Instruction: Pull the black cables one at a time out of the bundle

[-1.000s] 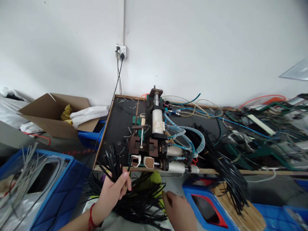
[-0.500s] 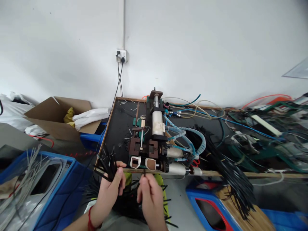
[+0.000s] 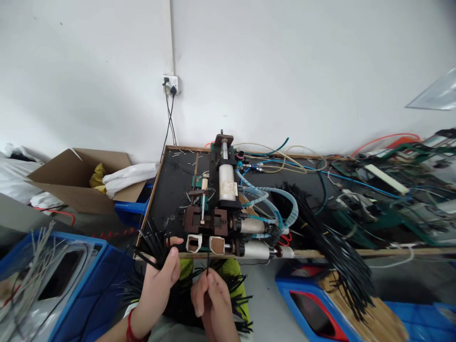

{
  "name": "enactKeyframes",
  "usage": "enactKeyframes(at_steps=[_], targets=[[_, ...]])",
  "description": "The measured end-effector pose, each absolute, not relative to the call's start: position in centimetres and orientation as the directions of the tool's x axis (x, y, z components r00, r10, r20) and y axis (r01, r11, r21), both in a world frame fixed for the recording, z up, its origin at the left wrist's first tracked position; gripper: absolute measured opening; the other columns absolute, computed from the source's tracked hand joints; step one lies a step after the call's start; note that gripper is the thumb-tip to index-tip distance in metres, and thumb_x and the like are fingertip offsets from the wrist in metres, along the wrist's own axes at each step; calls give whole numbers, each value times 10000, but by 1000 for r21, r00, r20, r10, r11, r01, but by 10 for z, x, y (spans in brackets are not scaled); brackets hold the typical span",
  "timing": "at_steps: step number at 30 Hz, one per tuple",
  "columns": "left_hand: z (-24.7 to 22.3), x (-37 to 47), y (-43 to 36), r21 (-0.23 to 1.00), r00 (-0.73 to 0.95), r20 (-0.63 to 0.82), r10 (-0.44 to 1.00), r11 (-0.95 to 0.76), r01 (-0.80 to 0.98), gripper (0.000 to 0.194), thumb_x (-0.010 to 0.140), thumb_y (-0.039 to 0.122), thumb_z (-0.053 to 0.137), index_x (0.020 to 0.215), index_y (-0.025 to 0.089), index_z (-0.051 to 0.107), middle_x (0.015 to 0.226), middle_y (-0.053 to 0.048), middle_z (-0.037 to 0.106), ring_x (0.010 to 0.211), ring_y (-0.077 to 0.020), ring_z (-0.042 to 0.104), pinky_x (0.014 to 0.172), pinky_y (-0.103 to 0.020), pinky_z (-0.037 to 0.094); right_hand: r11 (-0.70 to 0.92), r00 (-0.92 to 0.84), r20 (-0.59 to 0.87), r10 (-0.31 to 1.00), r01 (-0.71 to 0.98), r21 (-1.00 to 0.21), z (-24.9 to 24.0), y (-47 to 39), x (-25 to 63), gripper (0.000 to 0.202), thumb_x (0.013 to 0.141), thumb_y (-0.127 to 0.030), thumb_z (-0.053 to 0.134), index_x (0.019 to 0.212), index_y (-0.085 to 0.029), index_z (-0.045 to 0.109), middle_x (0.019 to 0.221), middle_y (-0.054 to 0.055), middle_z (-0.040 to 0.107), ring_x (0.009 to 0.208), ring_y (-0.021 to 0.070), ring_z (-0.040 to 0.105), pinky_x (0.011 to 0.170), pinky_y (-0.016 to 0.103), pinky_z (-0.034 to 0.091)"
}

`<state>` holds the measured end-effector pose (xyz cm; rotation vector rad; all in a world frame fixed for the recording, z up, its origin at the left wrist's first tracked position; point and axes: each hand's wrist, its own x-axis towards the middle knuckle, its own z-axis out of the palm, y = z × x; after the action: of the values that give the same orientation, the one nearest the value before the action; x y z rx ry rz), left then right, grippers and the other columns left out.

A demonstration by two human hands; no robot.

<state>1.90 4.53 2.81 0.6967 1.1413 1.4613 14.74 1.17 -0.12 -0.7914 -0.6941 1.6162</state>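
My left hand (image 3: 160, 280) is closed around a bundle of thin black cables (image 3: 154, 244), their ends fanning upward by the bench's front left corner. My right hand (image 3: 215, 299) pinches one black cable (image 3: 208, 264) between thumb and fingers. That cable points up to the gap between two tape-edged blocks, the left block (image 3: 194, 243) and the right block (image 3: 217, 245), at the front of a pneumatic machine (image 3: 228, 183). Whether its tip is inside the gap is not clear. More black cables (image 3: 183, 304) lie across my lap below both hands, partly hidden by them.
A large black cable bundle (image 3: 342, 259) hangs over the bench's front edge (image 3: 320, 255). Air hoses (image 3: 294, 204) loop right of the machine. At the left stand a blue crate (image 3: 89, 280) and a cardboard box (image 3: 64, 192). A blue and red stool (image 3: 302, 304) stands lower right.
The view has shifted slightly, so the bench appears further left. My right hand sits a little lower, and more of the pinched cable shows above its fingers. My left hand keeps its bundle.
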Motion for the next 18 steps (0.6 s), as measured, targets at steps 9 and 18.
enactKeyframes(at_steps=[9, 18], targets=[[39, 20, 48, 890, -230, -203, 952, 81, -448, 323, 884, 477, 760, 896, 176, 644, 506, 112, 347, 425, -49, 232, 396, -162, 213, -345, -276, -233, 932, -872, -347, 2, 29, 128, 292, 945, -373, 682, 714, -212, 605, 395, -111, 329, 395, 97, 162, 482, 260, 229], [46, 18, 49, 895, -239, -196, 951, 74, -439, 328, 881, 485, 754, 866, 180, 634, 514, 111, 324, 423, -52, 219, 399, -169, 192, -399, -296, -303, 906, -838, -373, 11, 36, 130, 311, 929, -371, 677, 690, -226, 542, 403, -118, 268, 406, 104, 120, 485, 275, 220]])
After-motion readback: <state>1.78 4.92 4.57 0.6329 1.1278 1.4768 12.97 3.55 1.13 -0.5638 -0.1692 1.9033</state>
